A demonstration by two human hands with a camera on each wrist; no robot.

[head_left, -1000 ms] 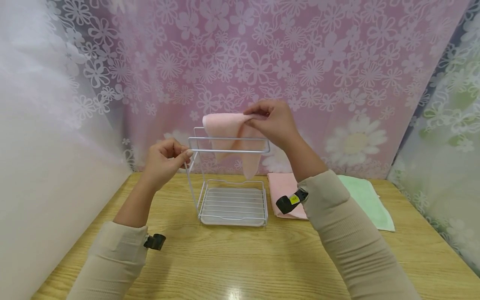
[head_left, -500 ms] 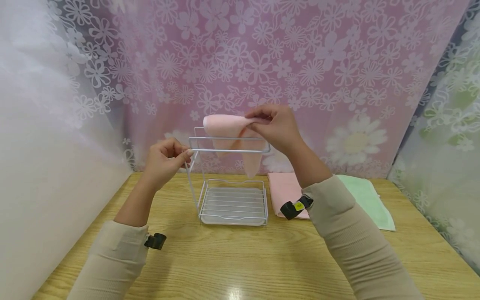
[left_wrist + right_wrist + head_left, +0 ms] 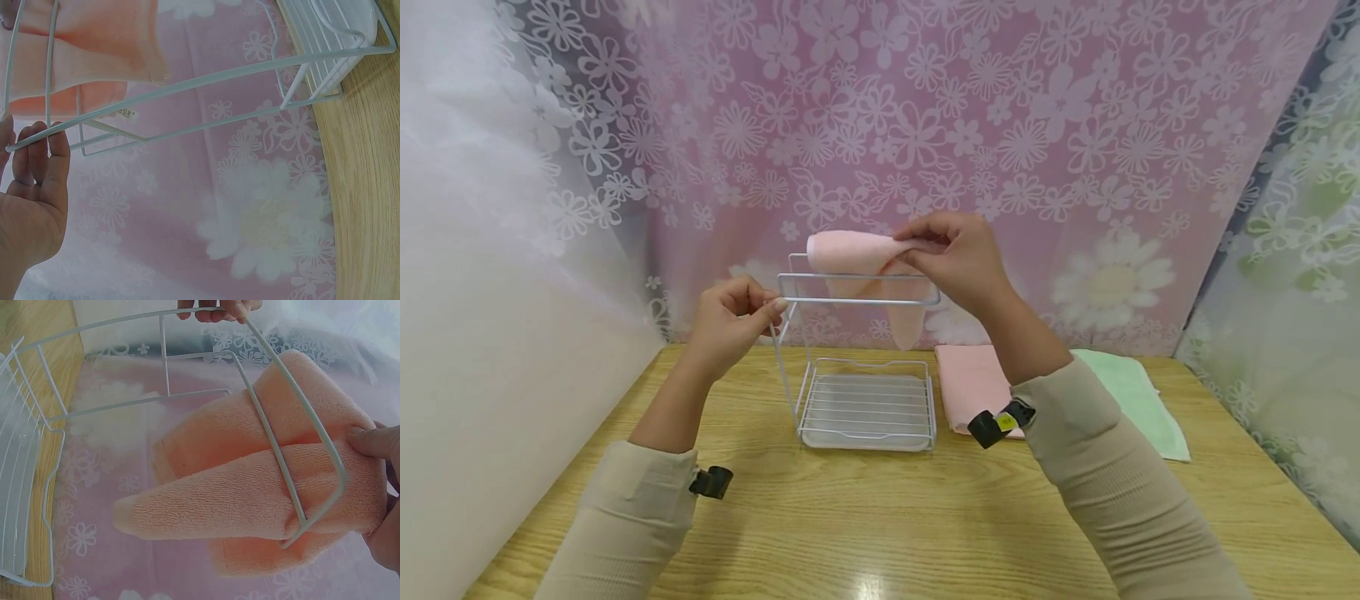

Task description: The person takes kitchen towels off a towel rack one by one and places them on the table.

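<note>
A white wire rack (image 3: 859,301) stands on the table, with top bars above a slatted base and tray. My left hand (image 3: 730,321) pinches its upper left front corner between thumb and fingers. At the top of the rack my right hand (image 3: 958,258) pinches a pink towel (image 3: 853,252) by its right part. The towel is bunched over the rear of the top bars, and its lower end hangs behind them. In the right wrist view the terry towel (image 3: 206,500) drapes down behind the front bars, its folds uneven. A small label (image 3: 126,114) shows at its edge in the left wrist view.
A folded pink towel (image 3: 970,387) lies right of the rack, partly behind my right forearm. Farther right is a light green towel (image 3: 1138,408). Flowered curtain (image 3: 865,125) hangs behind the wooden table (image 3: 850,517), and a white sheet stands at the left.
My right hand has moved slightly down and to the right with the pink towel, and the towel's top has lowered a little. The left hand stays on the rack.
</note>
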